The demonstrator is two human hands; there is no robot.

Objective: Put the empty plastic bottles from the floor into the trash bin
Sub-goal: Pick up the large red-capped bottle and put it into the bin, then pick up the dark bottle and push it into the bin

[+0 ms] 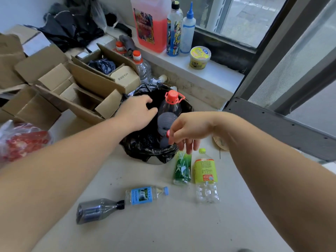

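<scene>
Four bottles lie on floor; two in bin.

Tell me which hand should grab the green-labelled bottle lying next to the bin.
Right. The right hand hangs directly above the green-labelled bottle, fingers pointing down at its top. The left hand is over the trash bin, farther away.

Right hand is hiding the green bottle's top; its fingers are blurring. Bin's inside is too dark.
</scene>
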